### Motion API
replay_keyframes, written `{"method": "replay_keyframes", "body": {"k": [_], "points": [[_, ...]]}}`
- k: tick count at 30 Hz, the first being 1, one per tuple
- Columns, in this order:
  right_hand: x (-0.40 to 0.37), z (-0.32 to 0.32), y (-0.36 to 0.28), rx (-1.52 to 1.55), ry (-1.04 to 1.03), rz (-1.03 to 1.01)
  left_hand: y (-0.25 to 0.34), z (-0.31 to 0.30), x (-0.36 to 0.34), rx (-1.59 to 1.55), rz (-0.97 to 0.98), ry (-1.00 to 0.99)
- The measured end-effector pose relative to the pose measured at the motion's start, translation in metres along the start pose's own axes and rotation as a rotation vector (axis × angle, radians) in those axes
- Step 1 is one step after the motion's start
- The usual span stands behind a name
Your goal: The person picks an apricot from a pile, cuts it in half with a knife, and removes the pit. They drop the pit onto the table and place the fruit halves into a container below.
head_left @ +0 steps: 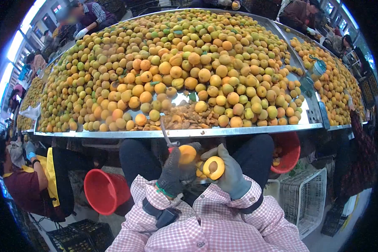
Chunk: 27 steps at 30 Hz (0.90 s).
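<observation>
My left hand (170, 175), in a dark glove, is closed around a small knife (166, 133) with a red handle and a blade pointing up. The same hand also has an apricot half (187, 154) at its fingers. In a grey glove, my right hand (234, 176) grips another apricot half (213, 168), cut face toward me, with a brown pit or hollow in its middle. More apricot pieces (200, 170) show low between the hands, partly hidden. Beyond them, brown pits (191, 117) lie heaped at the table's near edge, before a large pile of whole apricots (172, 63).
The metal table rim (180, 133) runs across just past my knees. Red buckets stand at left (101, 194) and right (289, 152). A white crate (311, 201) and a black crate (84, 235) sit on the floor. A lidded cup (318, 69) stands at right. Other people work around.
</observation>
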State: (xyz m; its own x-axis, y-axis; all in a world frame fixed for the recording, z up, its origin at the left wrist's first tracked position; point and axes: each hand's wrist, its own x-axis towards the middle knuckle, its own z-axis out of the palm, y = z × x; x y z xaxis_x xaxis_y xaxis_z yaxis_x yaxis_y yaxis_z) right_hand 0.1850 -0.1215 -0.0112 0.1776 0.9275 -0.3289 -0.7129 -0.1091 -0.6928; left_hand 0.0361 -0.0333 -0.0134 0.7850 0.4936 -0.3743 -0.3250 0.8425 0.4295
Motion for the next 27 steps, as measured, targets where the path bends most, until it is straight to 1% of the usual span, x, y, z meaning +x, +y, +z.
{"method": "replay_keyframes", "body": {"k": [1,2,3,4,6,7,8,9,10,12,13,15,16,18,19,20,21,22,23,24,25,26,27], "points": [[-0.001,-0.001,-0.001,0.0,-0.004,0.004,0.006,0.004,0.0,0.125,0.009,0.107],[-0.002,-0.003,-0.001,0.042,-0.03,0.076,0.012,0.007,-0.002,0.251,0.017,0.214],[-0.002,-0.003,-0.001,0.085,-0.056,0.146,0.017,0.007,-0.005,0.246,-0.011,0.255],[-0.003,0.0,-0.003,0.085,-0.058,0.147,0.019,0.01,-0.006,0.246,-0.01,0.256],[-0.009,0.007,-0.007,0.086,-0.102,0.111,0.023,0.011,-0.009,0.339,0.072,0.239],[-0.007,0.006,-0.005,0.085,-0.103,0.113,0.021,-0.003,-0.002,0.337,0.074,0.241],[-0.005,0.003,-0.002,0.011,-0.058,0.118,0.014,-0.031,0.012,0.736,0.217,0.179],[-0.003,-0.001,0.001,-0.064,-0.014,0.122,0.014,-0.037,0.018,1.133,0.361,0.108],[-0.002,-0.004,0.002,-0.066,-0.014,0.122,0.015,-0.041,0.018,1.131,0.361,0.108],[-0.004,-0.013,0.004,-0.193,-0.024,0.167,0.026,-0.022,0.013,1.876,0.214,0.295],[-0.004,-0.02,0.009,-0.193,-0.022,0.166,0.03,-0.016,0.011,1.876,0.214,0.293],[-0.005,-0.028,0.018,-0.595,-0.209,-0.052,0.035,-0.009,0.006,1.738,0.248,0.255],[-0.006,-0.027,0.019,-0.596,-0.21,-0.049,0.035,-0.007,0.006,1.736,0.246,0.258],[-0.005,-0.005,0.009,-0.044,-0.108,0.359,0.034,-0.003,0.006,1.27,0.536,0.091],[-0.003,-0.004,0.01,0.091,-0.162,0.498,0.035,0.003,0.002,1.271,0.538,0.098],[-0.002,-0.002,0.016,0.09,-0.166,0.501,0.037,0.011,-0.004,0.943,0.299,0.111],[-0.005,-0.001,0.024,0.092,-0.22,0.519,0.039,0.015,-0.007,0.609,0.069,0.118],[-0.008,0.001,0.032,0.094,-0.274,0.535,0.04,0.014,-0.009,0.608,0.072,0.12],[-0.016,0.004,0.036,-0.34,-0.42,0.228,0.039,0.013,-0.01,0.508,0.046,0.036],[-0.016,0.002,0.04,-0.341,-0.423,0.23,0.038,0.011,-0.012,0.406,0.02,-0.046],[-0.014,-0.002,0.046,-0.082,-0.354,0.366,0.036,0.005,-0.011,0.405,0.021,-0.044],[-0.013,0.001,0.045,0.179,-0.28,0.495,0.033,-0.002,-0.009,0.277,0.077,-0.16],[-0.015,0.006,0.041,0.177,-0.282,0.495,0.032,-0.005,-0.007,0.149,0.135,-0.275]]}}
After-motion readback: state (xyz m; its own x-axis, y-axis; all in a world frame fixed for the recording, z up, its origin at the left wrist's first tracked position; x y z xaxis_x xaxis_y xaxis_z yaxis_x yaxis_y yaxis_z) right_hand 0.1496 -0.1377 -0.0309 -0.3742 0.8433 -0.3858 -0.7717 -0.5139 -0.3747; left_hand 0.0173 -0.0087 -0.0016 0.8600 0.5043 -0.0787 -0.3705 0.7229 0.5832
